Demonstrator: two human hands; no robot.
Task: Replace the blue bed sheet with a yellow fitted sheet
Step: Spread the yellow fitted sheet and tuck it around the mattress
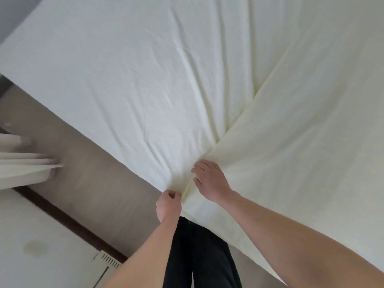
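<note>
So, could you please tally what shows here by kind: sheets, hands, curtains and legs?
Yellow sheet: 1
Hands: 2, left hand pinching the sheet, right hand resting on it
Curtain: 1
Legs in black trousers: 2
Total: 6

One yellow fitted sheet (291, 152) is lying over one bed (104, 65). Two hands are showing: one left hand (168, 204) and one right hand (209, 179). Two bare arms are reaching in from the bottom. Two legs in black trousers (199, 252) are standing at the bed's corner. One pale curtain (22, 163) is hanging at the left. One floor (87, 173) is showing, and one white vent (109, 261) is sitting low down.
</note>
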